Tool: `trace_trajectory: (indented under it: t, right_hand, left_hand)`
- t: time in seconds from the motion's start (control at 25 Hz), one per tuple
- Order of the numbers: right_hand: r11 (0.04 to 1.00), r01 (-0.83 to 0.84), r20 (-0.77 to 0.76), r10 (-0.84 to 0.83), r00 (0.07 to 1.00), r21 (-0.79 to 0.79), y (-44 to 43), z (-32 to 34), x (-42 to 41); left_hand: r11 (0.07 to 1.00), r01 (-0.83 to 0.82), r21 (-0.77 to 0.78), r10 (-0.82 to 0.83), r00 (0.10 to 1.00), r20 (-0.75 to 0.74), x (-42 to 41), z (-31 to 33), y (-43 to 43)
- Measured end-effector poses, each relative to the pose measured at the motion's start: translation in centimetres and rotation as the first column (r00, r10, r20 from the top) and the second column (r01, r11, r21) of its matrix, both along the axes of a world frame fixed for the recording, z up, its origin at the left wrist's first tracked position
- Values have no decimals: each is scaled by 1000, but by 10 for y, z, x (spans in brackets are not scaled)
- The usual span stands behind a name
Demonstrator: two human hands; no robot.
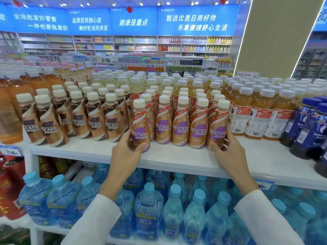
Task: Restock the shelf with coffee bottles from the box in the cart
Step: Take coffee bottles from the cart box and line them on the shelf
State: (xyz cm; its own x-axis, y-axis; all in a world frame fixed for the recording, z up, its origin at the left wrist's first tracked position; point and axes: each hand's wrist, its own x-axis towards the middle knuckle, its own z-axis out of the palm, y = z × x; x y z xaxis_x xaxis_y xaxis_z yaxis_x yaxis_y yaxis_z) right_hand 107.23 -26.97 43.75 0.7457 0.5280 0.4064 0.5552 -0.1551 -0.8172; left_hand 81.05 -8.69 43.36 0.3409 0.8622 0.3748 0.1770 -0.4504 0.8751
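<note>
A front row of tan and purple coffee bottles with cream caps stands on the white shelf (177, 161). My left hand (126, 152) grips the leftmost coffee bottle (140, 121) near its base, at the row's left end. My right hand (227, 151) grips the rightmost coffee bottle (218, 124) at its base. Three more of these bottles (180, 124) stand between the two. Neither the box nor the cart is in view.
Brown-labelled coffee bottles (95, 119) stand to the left, orange juice bottles (254, 114) and dark blue bottles (311, 124) to the right. Blue water bottles (148, 209) fill the shelf below. More shelving runs along the back wall.
</note>
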Motion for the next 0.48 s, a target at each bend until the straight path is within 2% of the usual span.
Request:
trace_trajectory:
  t: [0.48]
  right_hand:
    - [1000, -26, -12, 26, 1000, 0, -2, 2, -2]
  left_hand:
    - [1000, -22, 13, 22, 1000, 3, 5, -3, -2]
